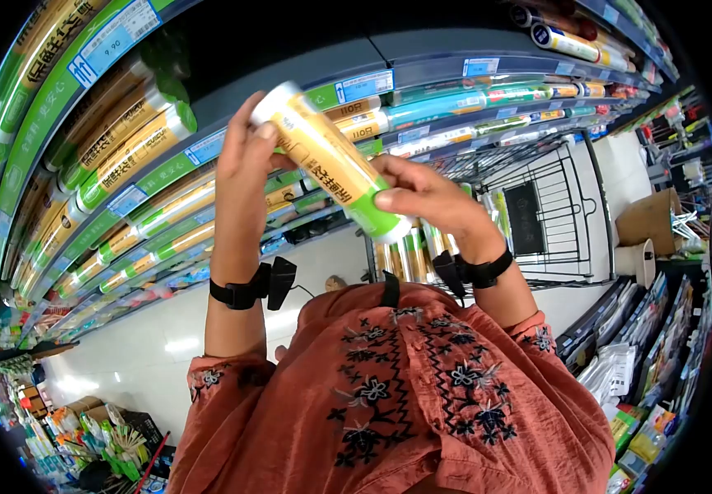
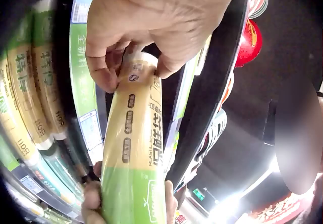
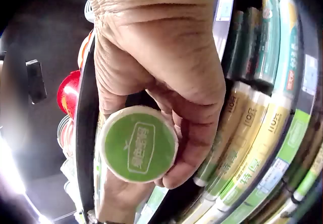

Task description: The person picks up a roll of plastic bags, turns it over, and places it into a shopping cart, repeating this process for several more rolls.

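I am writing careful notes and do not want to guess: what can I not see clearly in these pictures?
Head view: some goods in the cart, partly hidden by the roll and the right hand.
Head view: fine print on the shelf label, too small.
Left wrist view: the roll's green tip, cut off by the lower edge.
Right wrist view: most of the roll's length, behind its green cap.
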Demonstrator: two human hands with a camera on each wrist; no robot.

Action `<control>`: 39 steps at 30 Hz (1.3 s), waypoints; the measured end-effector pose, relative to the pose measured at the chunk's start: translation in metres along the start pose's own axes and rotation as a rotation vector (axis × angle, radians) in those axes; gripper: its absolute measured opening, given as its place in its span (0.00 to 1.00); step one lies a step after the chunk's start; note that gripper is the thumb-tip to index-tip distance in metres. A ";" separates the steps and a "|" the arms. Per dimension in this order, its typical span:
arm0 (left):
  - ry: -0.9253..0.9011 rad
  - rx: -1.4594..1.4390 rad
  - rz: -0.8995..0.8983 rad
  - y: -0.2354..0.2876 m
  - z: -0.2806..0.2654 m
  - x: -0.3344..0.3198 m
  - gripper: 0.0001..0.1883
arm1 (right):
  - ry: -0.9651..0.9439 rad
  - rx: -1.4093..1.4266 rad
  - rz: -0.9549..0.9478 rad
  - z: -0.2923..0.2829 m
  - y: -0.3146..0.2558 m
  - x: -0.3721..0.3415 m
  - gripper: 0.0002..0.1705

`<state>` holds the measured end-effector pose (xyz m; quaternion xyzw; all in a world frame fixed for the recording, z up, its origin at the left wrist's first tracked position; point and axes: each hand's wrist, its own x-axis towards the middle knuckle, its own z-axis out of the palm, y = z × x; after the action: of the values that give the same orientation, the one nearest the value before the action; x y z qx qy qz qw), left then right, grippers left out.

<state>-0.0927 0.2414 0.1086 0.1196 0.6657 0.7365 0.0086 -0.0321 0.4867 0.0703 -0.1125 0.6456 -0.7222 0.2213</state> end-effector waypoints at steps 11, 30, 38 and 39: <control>-0.157 0.063 -0.102 -0.013 0.017 -0.041 0.28 | 0.023 0.550 -0.119 0.008 0.010 0.013 0.41; -0.126 -0.012 -0.146 -0.040 0.000 -0.056 0.32 | 0.166 0.459 -0.219 -0.008 0.004 0.018 0.27; 0.002 -0.017 -0.160 -0.038 -0.013 -0.055 0.31 | 0.367 0.413 -0.278 -0.022 -0.009 0.010 0.29; 0.021 -0.019 -0.157 -0.040 -0.013 -0.055 0.31 | 0.390 0.394 -0.268 -0.022 -0.008 0.009 0.30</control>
<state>-0.0476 0.2237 0.0595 0.0594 0.6659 0.7412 0.0605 -0.0513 0.5026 0.0737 -0.0110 0.5029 -0.8642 0.0137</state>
